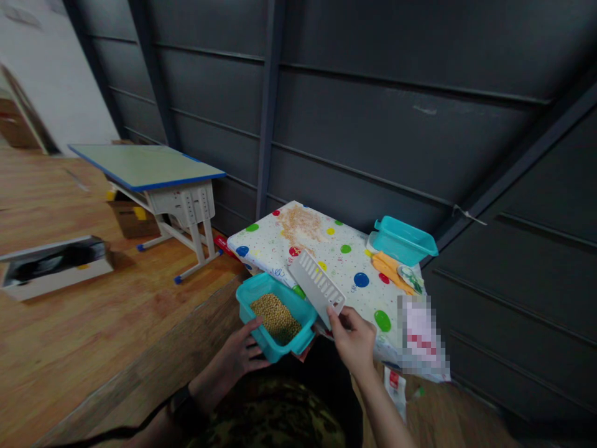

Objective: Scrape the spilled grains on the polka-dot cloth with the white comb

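Firstly, a dark panelled wall is noted behind the whole scene, with a wooden floor to the left. A blue-edged desk is seen standing on that floor, well apart from the work. A table covered in a spotted cloth is placed against the wall, and loose grain is scattered over its far side.

A teal tub, partly filled with beans, is found at the table's near left edge. Whether it rests on the cloth cannot be told. Its near wall is gripped by the left hand. A second tub is recorded at the far right corner.

A white slotted tray is held tilted just beside the bean tub, pinched at its near end by the right hand.
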`<state>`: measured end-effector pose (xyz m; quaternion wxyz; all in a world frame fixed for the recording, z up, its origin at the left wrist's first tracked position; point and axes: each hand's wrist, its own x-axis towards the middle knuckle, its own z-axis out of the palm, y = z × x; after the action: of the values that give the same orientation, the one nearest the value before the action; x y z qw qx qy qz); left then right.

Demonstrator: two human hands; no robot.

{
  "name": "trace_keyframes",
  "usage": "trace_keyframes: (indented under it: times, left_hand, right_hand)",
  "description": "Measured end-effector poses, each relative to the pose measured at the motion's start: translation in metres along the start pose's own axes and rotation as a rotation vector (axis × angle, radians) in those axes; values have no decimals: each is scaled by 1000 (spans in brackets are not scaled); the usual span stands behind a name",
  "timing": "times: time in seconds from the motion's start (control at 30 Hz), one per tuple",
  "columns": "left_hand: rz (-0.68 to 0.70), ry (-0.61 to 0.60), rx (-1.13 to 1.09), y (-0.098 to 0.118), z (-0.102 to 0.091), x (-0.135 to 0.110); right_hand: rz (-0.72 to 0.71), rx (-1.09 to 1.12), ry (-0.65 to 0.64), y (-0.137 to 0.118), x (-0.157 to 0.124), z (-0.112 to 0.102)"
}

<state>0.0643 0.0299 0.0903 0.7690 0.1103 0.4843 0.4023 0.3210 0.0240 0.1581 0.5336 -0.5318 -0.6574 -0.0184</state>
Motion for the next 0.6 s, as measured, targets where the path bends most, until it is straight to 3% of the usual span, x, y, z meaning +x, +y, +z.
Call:
trace_keyframes:
  times: [0.17, 0.3, 0.43, 0.6]
  left_hand:
    - [-16, 2, 1, 4, 5, -2]
    - [-31, 46, 23, 6, 7, -3]
    - [-40, 38, 20, 6, 4, -3]
    - [-19, 23, 11, 5, 0, 1]
  right_hand:
    - [103, -69, 28, 28, 41, 15]
    - [103, -118, -57, 48, 73, 40]
    - [85, -160, -155, 60, 81, 57]
    - [82, -195, -194, 67, 80, 61]
